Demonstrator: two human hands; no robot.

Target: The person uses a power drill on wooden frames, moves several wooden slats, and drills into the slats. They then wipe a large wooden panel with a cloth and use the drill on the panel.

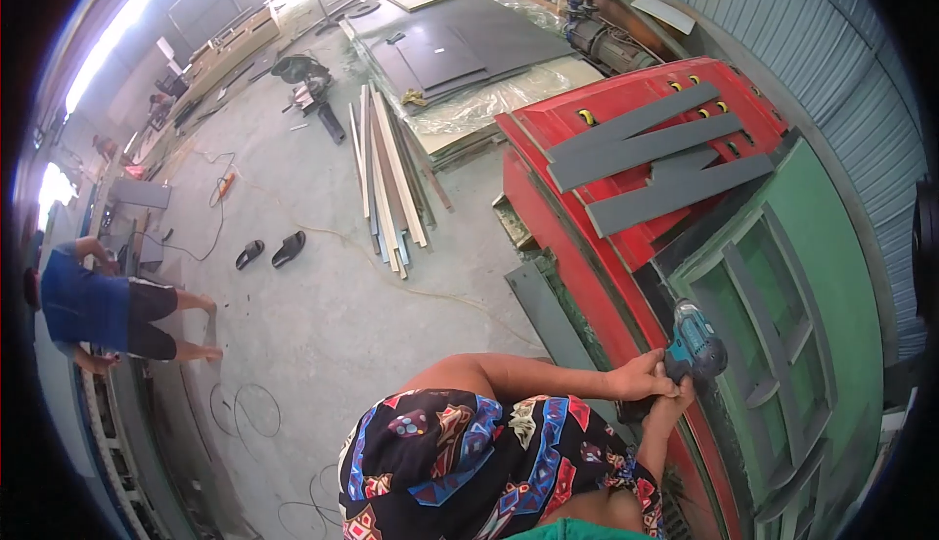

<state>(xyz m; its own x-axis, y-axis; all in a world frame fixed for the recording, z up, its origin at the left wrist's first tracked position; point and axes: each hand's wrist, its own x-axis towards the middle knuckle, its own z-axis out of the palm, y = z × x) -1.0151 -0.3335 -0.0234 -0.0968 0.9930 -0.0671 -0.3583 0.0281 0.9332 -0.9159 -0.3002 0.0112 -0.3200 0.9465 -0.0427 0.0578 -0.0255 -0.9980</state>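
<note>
A teal and black cordless drill [698, 342] is over the near edge of the green-topped bench, in front of my body. My left hand [641, 376] reaches across with bent fingers closed at the side of the drill. Close beneath it, my right hand [669, 407] is also closed, its fingertips beside the lower part of the drill. The two hands nearly touch, and what lies between their fingers is hidden. Just beyond the drill, a grey slatted frame [763, 335] lies on the green surface [827, 222].
Grey boards [655, 149] lie on a red panel [533, 110] with several yellow-marked items. Wooden strips [386, 178], black slippers [288, 248] and cables [245, 413] are on the floor. Another person [93, 295] stands bent at the left. Dark sheets [469, 26] are stacked behind.
</note>
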